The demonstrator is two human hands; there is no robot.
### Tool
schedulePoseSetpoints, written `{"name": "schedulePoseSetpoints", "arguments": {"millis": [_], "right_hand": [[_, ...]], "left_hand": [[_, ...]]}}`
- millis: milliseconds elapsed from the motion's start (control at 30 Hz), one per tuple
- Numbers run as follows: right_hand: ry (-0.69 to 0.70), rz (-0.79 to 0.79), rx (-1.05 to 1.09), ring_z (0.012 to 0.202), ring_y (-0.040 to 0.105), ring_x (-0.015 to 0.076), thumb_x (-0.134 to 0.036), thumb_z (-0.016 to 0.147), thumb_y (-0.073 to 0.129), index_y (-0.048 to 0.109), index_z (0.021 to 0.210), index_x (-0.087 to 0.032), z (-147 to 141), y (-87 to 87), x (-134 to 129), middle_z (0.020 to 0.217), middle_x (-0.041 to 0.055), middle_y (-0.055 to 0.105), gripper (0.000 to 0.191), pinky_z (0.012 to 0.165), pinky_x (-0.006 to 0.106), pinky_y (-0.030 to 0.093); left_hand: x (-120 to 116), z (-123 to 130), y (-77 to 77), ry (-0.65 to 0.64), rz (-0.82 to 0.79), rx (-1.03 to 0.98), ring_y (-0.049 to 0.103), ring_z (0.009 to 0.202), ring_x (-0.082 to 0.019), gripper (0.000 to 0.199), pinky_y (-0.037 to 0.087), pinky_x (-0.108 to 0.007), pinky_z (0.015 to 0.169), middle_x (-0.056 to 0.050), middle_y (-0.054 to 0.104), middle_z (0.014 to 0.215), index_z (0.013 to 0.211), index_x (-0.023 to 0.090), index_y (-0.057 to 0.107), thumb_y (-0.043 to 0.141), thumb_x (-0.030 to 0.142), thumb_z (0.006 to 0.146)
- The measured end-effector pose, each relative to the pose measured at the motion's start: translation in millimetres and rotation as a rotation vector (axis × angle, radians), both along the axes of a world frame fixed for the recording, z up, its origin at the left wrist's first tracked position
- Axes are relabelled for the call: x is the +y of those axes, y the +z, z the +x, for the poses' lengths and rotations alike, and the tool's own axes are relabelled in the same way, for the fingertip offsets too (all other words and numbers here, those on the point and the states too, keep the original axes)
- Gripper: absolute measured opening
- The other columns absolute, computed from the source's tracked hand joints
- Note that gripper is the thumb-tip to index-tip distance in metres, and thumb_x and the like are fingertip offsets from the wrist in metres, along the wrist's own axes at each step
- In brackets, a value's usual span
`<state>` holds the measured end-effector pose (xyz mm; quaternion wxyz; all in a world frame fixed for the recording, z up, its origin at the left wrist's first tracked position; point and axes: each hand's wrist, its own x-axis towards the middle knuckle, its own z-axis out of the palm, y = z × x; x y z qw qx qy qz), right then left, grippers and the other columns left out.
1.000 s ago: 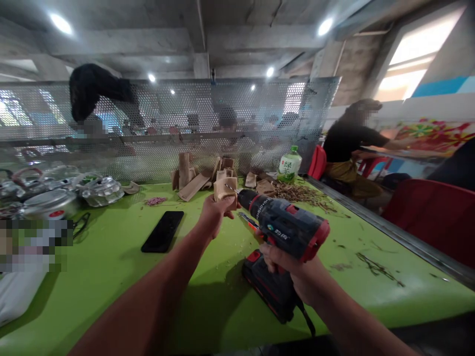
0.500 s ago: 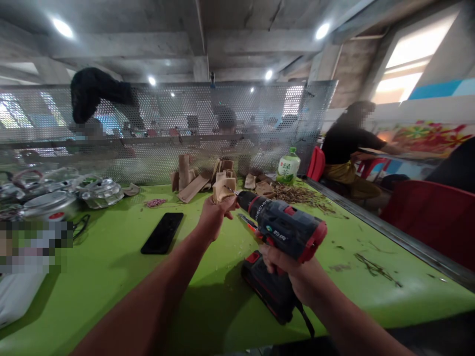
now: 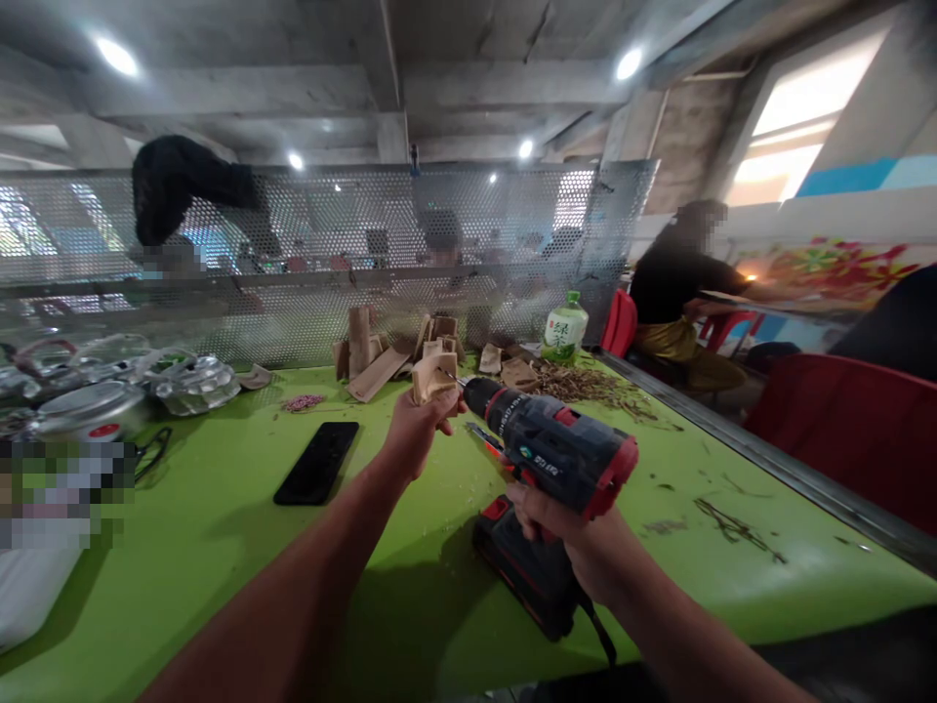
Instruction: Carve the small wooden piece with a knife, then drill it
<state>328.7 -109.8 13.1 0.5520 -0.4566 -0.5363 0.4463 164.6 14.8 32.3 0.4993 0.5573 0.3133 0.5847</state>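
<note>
My left hand (image 3: 419, 425) is closed round a small pale wooden piece (image 3: 433, 379), held up over the green table (image 3: 241, 547). In my right hand (image 3: 549, 513) is a black and red cordless drill (image 3: 560, 441), its bit pointing left at the face of the piece. Whether the tip has entered the wood is too small to tell. An orange and silver cutter (image 3: 484, 439) lies partly behind the drill. To the left of my left hand a black phone (image 3: 317, 463) lies flat.
Wood offcuts (image 3: 381, 369) stand at the back near a perforated metal screen (image 3: 307, 234). A green-capped bottle (image 3: 564, 328) is beside dry twigs (image 3: 586, 383). Glass pots and a round tin (image 3: 92, 410) crowd the left. At right, a person (image 3: 677, 283) sits.
The whole view has shifted slightly, so most things appear a little further left. My hands keep hold of the wooden piece and the drill, in nearly the same positions.
</note>
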Motion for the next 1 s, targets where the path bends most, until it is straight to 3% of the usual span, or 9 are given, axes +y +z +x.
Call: {"name": "schedulePoseSetpoints", "arguments": {"millis": [267,800,1000], "right_hand": [[-0.005,0.001,-0.025,0.048,0.044,0.0142,-0.037,0.077,0.07,0.062,0.083,-0.023,1.3,2.4,-0.8,0.052,-0.0034,0.051,0.018,0.048,0.03,0.034],[0.013,0.061,-0.028,0.047,0.047,0.0139,-0.041,0.078,0.068,0.062,0.097,-0.023,5.0,-8.2,6.1,0.055,-0.0033,0.052,0.027,0.045,0.029,0.039],[0.0,0.049,-0.019,0.046,0.044,0.0115,-0.036,0.077,0.067,0.061,0.096,-0.02,0.3,-2.2,3.1,0.054,-0.0056,0.05,0.026,0.046,0.027,0.035]], "left_hand": [[-2.6,-0.4,0.9,0.013,0.007,0.026,0.06,0.066,-0.015,0.022,0.042,-0.021,0.046,-0.005,0.067,0.073,0.08,0.016,0.067,0.07,0.034,0.069],[2.4,-5.8,2.7,0.199,0.09,0.275,0.049,0.049,-0.008,0.013,0.032,-0.018,0.039,-0.002,0.064,0.062,0.071,0.014,0.068,0.058,0.017,0.064],[2.9,-4.4,5.5,0.258,0.184,0.288,0.05,0.05,-0.009,0.013,0.038,-0.02,0.046,-0.001,0.061,0.058,0.062,0.016,0.063,0.053,0.008,0.06]]}}
